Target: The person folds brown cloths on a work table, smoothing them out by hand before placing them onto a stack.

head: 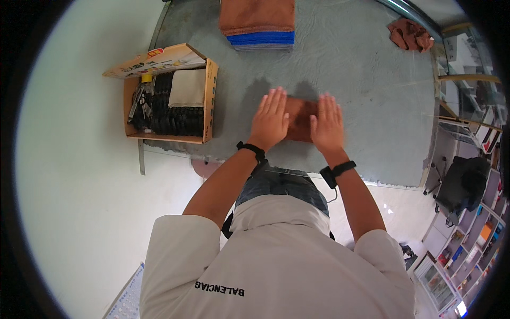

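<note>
A brown cloth (299,119), folded into a rough rectangle, lies flat on the grey tabletop (378,147) in front of me. My left hand (271,117) rests over its left edge, palm down with the fingers pointing away from me. Over the right edge is my right hand (328,121), also palm down, its thumb on the fabric. Neither hand grips the cloth, and the strip between them shows. Both wrists wear black bands. Farther back stands a neat stack of folded cloths (259,38), brown on top, then blue, then grey.
An open cardboard box (210,103) at the left holds black items and a folded beige cloth (187,88). A crumpled brown cloth (411,36) lies at the far right corner. Glass panels (470,85) border the table's right side; a black office chair (462,185) stands beyond.
</note>
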A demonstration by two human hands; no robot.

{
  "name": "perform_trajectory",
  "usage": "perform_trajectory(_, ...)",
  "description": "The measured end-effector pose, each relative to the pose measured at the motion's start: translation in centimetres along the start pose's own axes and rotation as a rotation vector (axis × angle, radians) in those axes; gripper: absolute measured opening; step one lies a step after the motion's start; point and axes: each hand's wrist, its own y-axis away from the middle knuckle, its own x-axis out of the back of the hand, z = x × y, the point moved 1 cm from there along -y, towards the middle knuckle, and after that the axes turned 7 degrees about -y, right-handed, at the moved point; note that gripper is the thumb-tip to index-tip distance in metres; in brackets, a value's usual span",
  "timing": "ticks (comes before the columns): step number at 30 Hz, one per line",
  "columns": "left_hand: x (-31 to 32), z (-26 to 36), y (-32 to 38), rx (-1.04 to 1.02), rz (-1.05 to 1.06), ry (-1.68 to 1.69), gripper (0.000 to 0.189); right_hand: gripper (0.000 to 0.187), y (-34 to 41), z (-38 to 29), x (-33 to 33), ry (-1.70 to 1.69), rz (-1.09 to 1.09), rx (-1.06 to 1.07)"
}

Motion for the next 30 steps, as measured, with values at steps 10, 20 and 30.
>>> perform_trajectory(10, -0.5, -2.8, 3.9, -0.026, -0.05, -0.033, 0.064, 0.063, 0.6, 2.2, -2.3, -0.21, -0.006, 0.206)
perform_trajectory(20, -3.2, 1.9, 1.4, -0.046, -0.018, 0.125, 0.063, 0.065, 0.1, -0.9, -4.3, -0.217, -0.043, 0.232)
perform_trajectory(30, 0.1, 1.1, 1.5, 0.056, 0.074, -0.122, 0.068, 0.068, 2.5, 1.5, -0.6, -0.155, 0.122, 0.054)
